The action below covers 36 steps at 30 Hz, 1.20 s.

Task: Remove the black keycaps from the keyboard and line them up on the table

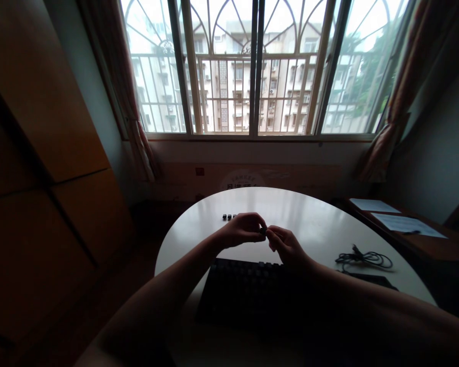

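A small black keycap [263, 231] is up above the white table, pinched between the thumb and fingers of my left hand [245, 228]. From the other side, the fingertips of my right hand [286, 242] close on the same keycap; its details are too dark to make out. Below both hands lies a black keyboard [240, 285], mostly in shadow and partly covered by my right forearm. Several loose black keycaps [225, 217] stand in a row behind my left hand, which hides part of the row.
The round white table [191, 229] has a curved far edge. On its right lie a coiled black cable [367, 259] and a flat dark object [373, 279]. Papers [409, 225] rest on a brown surface beyond. A barred window [252, 71] lets in light from behind.
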Available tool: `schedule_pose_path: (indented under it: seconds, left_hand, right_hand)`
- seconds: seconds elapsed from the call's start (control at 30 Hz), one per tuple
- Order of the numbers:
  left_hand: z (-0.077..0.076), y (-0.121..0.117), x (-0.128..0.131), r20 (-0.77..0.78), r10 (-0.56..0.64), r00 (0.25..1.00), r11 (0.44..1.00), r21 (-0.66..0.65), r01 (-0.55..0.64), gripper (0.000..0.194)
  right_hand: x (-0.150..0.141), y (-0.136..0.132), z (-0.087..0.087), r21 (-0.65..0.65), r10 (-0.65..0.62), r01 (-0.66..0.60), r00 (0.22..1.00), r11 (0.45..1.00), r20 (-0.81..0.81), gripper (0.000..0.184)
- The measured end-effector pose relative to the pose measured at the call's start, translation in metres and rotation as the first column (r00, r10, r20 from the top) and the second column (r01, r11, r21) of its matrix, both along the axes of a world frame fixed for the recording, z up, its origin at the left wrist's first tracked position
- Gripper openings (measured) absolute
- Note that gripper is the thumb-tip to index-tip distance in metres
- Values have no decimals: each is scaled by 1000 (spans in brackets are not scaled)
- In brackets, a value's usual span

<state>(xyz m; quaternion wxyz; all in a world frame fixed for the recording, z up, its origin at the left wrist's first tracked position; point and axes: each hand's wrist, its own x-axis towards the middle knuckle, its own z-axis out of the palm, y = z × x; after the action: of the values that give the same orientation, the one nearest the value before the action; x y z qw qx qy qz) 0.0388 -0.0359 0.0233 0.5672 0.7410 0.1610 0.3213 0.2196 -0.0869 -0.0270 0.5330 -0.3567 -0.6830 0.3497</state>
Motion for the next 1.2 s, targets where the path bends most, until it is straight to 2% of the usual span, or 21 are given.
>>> schedule_pose_path:
  seconds: [0.23,0.67,0.8,0.87,1.03,1.13,1.2]
  left_hand:
    - [-2,1,0,16,-29,999,999,-13,29,36]
    - [0,0,0,21,-11,1000,1000,-8,11,39]
    - [3,1,-3,-15,2,1000,998,62,-1,39]
    - [5,1,-3,-30,27,999,989,146,-22,37]
    - [6,0,-2,-32,120,992,906,411,-96,33]
    - [2,3,-2,-32,146,989,891,438,-117,35]
    - [0,6,-2,-19,153,988,907,399,-133,40]
  right_hand:
    - [0,-6,3,-66,109,-116,990,991,-94,41]
    - [2,5,-10,-46,115,-121,985,992,-131,38]
    - [-1,2,-4,-52,87,-95,987,994,-136,34]
    - [-1,1,-1,-62,71,-81,986,995,-149,34]
    - [-1,4,2,-13,25,-27,989,1000,-148,29]
    - [0,7,2,9,30,-29,985,1000,-173,25]
    - [0,5,3,2,44,-44,984,999,-175,23]
